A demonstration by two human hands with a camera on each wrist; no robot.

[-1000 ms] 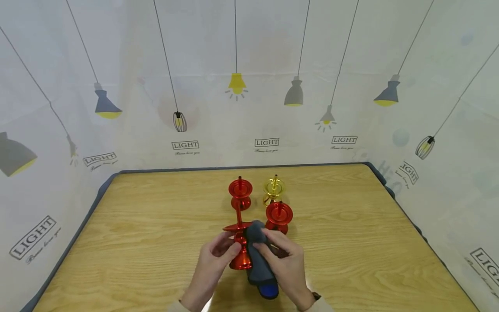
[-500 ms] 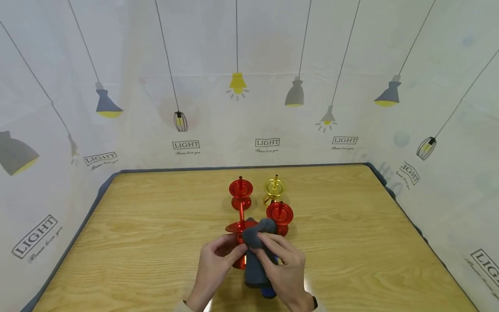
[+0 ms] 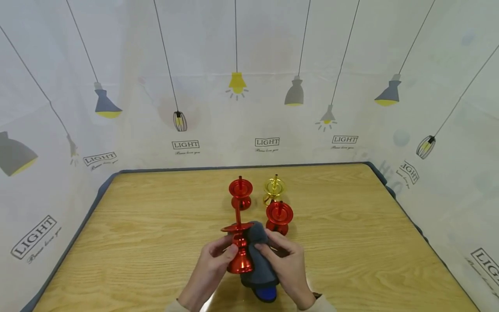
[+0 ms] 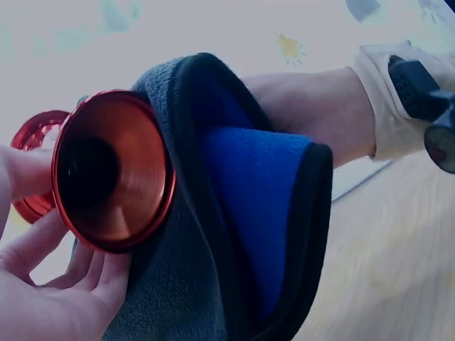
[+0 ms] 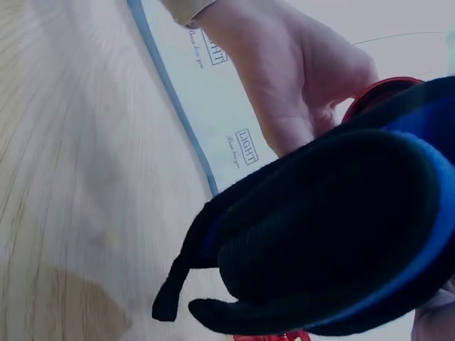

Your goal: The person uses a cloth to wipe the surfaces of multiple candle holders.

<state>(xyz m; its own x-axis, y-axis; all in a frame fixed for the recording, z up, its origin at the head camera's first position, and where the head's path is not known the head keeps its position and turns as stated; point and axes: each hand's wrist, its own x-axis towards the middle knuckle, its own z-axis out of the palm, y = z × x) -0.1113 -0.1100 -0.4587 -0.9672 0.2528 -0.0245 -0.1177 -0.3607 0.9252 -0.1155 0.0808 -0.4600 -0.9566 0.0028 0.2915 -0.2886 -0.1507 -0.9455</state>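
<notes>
A shiny red candle holder, with a flared base, a dish and a thin spike, is gripped by my left hand between thumb and fingers. In the left wrist view its hollow base faces the camera. My right hand pinches a folded grey-blue cloth with a blue inner side and dark edging. The cloth lies against the right side of the holder and passes behind its stem. In the right wrist view the cloth covers most of the right hand's fingers.
Beyond my hands stand a red candle holder, a gold one and another red one, the last close to my right fingers. They stand on a wooden table with a printed backdrop around it.
The cloth swung left over the front of the stem half a second ago; now it is back at the holder's right side and behind it. Both hands keep their hold.
</notes>
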